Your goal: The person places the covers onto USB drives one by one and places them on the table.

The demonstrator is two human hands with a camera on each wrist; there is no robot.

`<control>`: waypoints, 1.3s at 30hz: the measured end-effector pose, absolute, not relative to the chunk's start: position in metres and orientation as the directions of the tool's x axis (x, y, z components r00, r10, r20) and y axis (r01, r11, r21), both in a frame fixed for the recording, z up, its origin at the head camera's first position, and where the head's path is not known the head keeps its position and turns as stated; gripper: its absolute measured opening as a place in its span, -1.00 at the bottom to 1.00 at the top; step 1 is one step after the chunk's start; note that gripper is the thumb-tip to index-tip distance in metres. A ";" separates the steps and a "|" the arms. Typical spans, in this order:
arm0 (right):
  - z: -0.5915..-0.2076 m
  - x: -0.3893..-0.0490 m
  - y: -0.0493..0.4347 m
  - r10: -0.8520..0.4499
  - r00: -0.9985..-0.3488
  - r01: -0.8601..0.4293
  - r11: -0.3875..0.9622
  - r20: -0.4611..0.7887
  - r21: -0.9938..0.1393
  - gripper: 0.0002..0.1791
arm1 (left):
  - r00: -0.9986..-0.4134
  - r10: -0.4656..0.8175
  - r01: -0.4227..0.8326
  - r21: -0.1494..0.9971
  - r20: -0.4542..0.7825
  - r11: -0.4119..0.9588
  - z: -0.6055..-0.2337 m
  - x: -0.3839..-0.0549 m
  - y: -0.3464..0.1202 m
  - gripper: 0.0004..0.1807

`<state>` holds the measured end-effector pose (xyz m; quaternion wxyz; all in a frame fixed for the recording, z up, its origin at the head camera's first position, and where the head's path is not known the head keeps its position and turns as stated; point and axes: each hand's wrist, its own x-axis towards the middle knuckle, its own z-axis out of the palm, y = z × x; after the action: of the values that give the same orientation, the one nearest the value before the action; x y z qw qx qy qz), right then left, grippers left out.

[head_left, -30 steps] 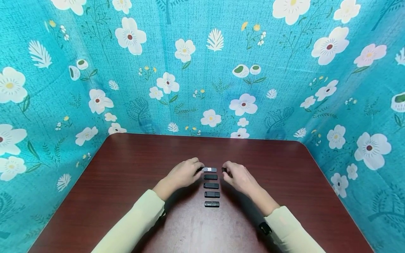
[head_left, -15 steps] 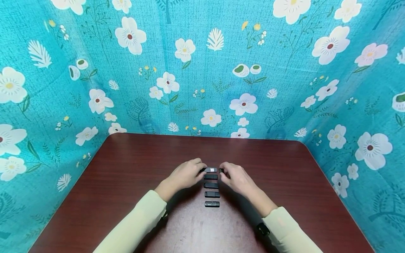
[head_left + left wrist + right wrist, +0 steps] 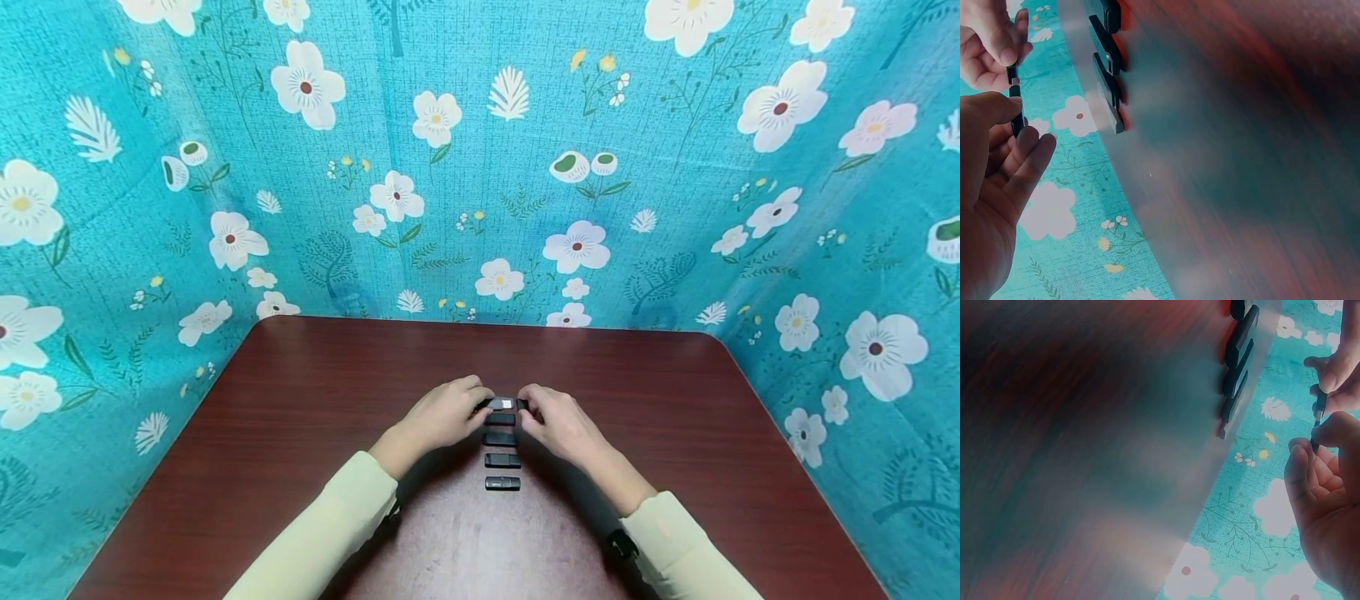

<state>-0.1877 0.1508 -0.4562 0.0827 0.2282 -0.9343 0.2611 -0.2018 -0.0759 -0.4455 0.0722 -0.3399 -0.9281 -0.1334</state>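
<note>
My left hand (image 3: 448, 410) pinches a black USB flash drive (image 3: 1017, 121) between thumb and fingers. A bright metal connector (image 3: 1015, 82) sticks out of it toward my right hand (image 3: 558, 421). The right hand pinches a small black cap (image 3: 1012, 72), lined up end to end with the connector. Cap and connector are very close; whether they touch I cannot tell. Fingers cover most of both pieces. In the head view both hands hover around the far end of a column of flash drives, where a grey flash drive (image 3: 1115, 120) lies flat.
Below it in the column lie several black flash drives (image 3: 501, 439), side by side with narrow gaps, on the dark red-brown table (image 3: 337, 367). A blue floral curtain (image 3: 465, 167) hangs behind and at both sides. A black strap (image 3: 622, 544) shows at the right sleeve.
My left hand has shifted slightly right and my right hand slightly left. The connector and the cap have come closer together. The row of drives on the table has stayed in place.
</note>
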 end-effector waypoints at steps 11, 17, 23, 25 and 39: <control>-0.456 -0.187 0.149 -0.386 -0.873 -0.485 0.741 0.297 -0.464 -0.85 | -0.755 0.615 0.655 0.207 0.229 0.727 -0.445 -0.201 -0.074 -0.74; -0.455 -0.186 0.149 -0.398 -0.864 -0.501 0.733 0.308 -0.460 -0.85 | -0.744 0.621 0.666 0.199 0.248 0.719 -0.446 -0.201 -0.074 -0.76; -0.452 -0.185 0.148 -0.392 -0.872 -0.489 0.737 0.294 -0.467 -0.85 | -0.736 0.626 0.674 0.193 0.256 0.713 -0.446 -0.201 -0.075 -0.76; -0.452 -0.185 0.147 -0.393 -0.872 -0.488 0.735 0.292 -0.471 -0.85 | -0.736 0.626 0.674 0.192 0.257 0.713 -0.446 -0.200 -0.074 -0.76; -0.453 -0.184 0.147 -0.418 -0.848 -0.528 0.711 0.326 -0.464 -0.84 | -0.741 0.624 0.669 0.194 0.249 0.717 -0.447 -0.200 -0.071 -0.75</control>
<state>-0.1836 0.1474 -0.4532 0.0988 0.2572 -0.9196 0.2799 -0.2004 -0.0707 -0.4474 0.0830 -0.3504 -0.9229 -0.1365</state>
